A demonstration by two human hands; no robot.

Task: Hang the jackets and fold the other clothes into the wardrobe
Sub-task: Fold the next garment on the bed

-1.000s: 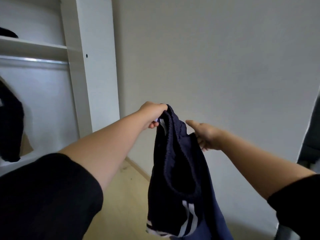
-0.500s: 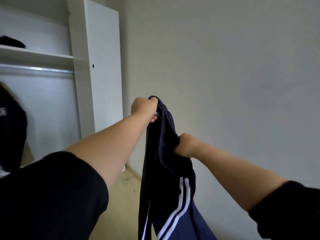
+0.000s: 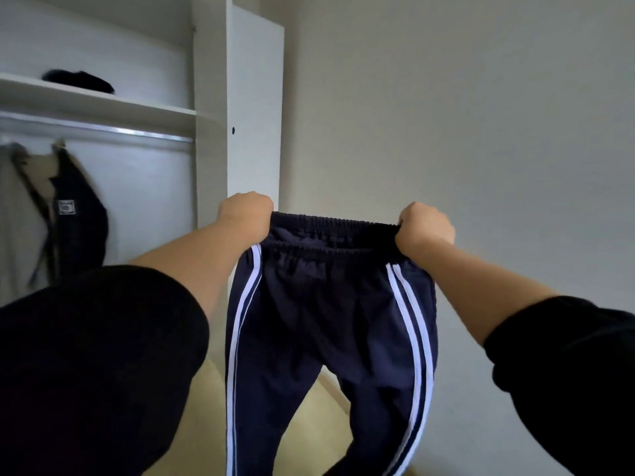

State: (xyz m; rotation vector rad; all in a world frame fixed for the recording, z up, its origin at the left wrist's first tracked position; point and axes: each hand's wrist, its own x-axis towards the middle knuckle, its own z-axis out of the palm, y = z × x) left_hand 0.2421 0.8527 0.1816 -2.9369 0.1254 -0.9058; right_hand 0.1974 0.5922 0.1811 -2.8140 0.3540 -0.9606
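Navy track pants (image 3: 330, 314) with white side stripes hang in front of me, spread flat by the elastic waistband. My left hand (image 3: 245, 211) grips the waistband's left end and my right hand (image 3: 424, 226) grips its right end, both fists closed round the fabric. The legs drop out of view at the bottom. To the left stands the open white wardrobe (image 3: 211, 108) with a metal rail (image 3: 103, 130). A dark jacket (image 3: 79, 218) hangs from that rail beside a beige garment (image 3: 17, 218).
A dark folded item (image 3: 77, 80) lies on the wardrobe's top shelf (image 3: 103, 104). The open wardrobe door (image 3: 256, 108) stands behind my left hand. A plain wall fills the right side, with wooden floor (image 3: 206, 407) below.
My right hand moved from the bunched middle of the pants out to the right end of the waistband. The pants went from a hanging bundle to spread wide. The view swung left.
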